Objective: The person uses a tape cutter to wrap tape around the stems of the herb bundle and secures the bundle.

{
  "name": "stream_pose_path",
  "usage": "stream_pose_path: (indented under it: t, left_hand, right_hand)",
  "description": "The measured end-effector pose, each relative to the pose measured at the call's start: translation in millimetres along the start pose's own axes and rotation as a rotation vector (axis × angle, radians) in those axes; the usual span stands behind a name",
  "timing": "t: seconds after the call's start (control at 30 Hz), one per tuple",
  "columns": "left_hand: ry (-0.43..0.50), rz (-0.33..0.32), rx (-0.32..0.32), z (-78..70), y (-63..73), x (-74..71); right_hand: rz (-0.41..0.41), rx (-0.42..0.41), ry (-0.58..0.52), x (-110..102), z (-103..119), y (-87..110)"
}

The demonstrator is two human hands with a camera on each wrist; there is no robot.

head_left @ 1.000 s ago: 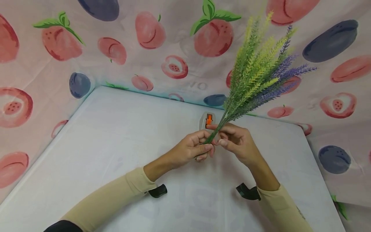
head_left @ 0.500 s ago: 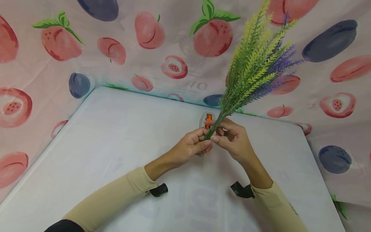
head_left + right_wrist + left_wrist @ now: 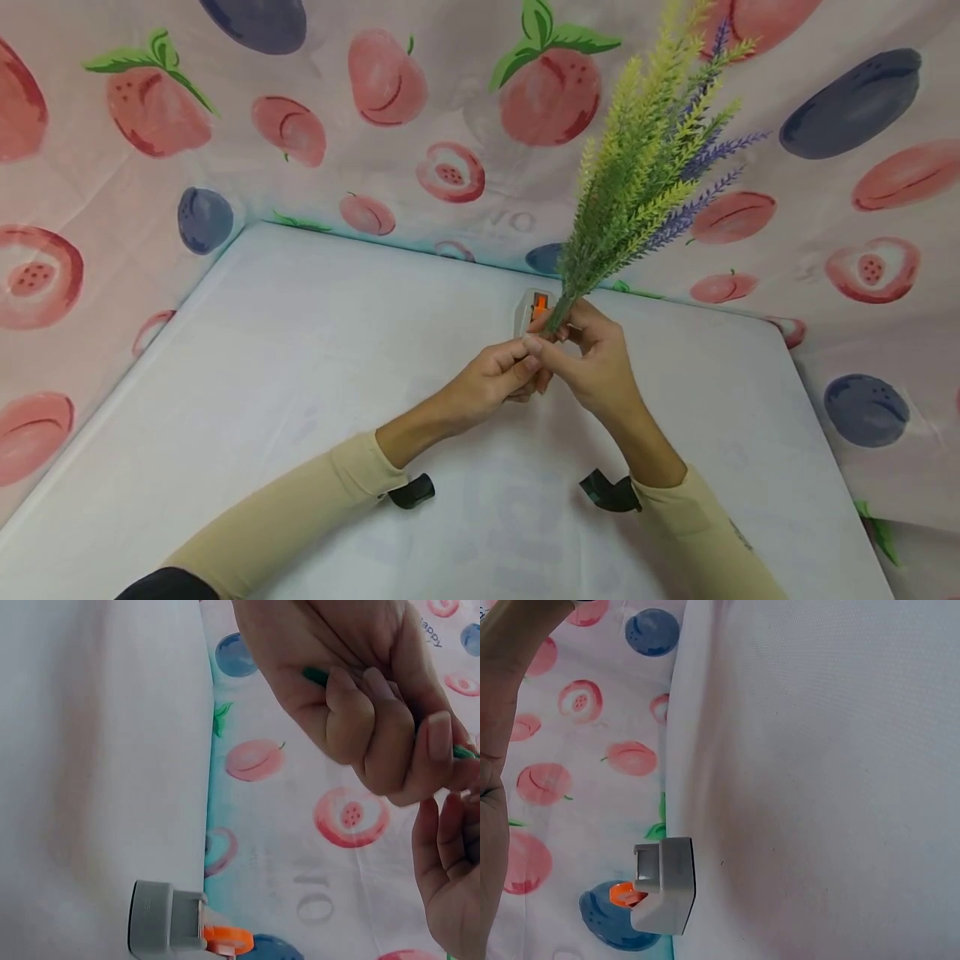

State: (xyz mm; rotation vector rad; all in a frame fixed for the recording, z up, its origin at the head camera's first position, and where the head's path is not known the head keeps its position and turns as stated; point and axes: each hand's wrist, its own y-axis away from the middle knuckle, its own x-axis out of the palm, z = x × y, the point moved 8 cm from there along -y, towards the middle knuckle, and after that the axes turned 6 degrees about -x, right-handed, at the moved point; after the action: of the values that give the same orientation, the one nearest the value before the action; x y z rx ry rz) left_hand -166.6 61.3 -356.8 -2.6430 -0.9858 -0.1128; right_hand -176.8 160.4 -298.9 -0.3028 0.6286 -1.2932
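Note:
A bunch of artificial lavender (image 3: 637, 175), yellow-green and purple, leans up and right above the table. My left hand (image 3: 491, 379) grips its green stems low down; in the right wrist view the curled fingers of that left hand (image 3: 360, 724) wrap round them, and a stem end (image 3: 315, 675) pokes out. Just above that grip, my right hand (image 3: 592, 358) pinches the stems between thumb and fingers. The right wrist view catches only part of the right hand (image 3: 450, 862), at the lower right edge. Left wrist and forearm (image 3: 499, 750) fill that view's left side.
A small grey device with an orange part (image 3: 537, 307) stands on the white table (image 3: 337, 333) behind the hands, partly covered by them. It also shows in both wrist views. Fruit-print cloth (image 3: 450, 100) hangs behind the table. Black mounts stick out below both wrists.
The right hand has moved left and inward, closing its thumb and fingers on the stems beside the left hand. The flower heads have swung left and more upright. The left hand has barely moved.

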Motion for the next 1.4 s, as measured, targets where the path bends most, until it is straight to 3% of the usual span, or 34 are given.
stream_pose_path:
  t: [0.2,0.57,0.93,1.1,1.4]
  left_hand:
    - [-0.035,0.004,0.008,-0.6,1.5,2.3]
    - [-0.088,0.021,0.036,-2.2,1.5,4.3]
    - [-0.049,0.01,0.044,-2.5,2.3,3.4]
    - [-0.032,0.014,0.045,-2.7,3.2,3.0]
    - [0.034,0.048,0.066,-5.6,4.4,6.2]
  right_hand:
    - [-0.053,0.007,0.034,3.0,1.4,-1.5]
    - [-0.12,0.142,0.089,3.7,-1.9,-3.7]
    - [-0.059,0.186,0.105,1.3,-6.8,-2.9]
    - [0.0,0.195,0.04,-1.3,-10.1,-2.4]
    - [0.158,0.067,-0.238,-0.4,-3.8,-8.5]
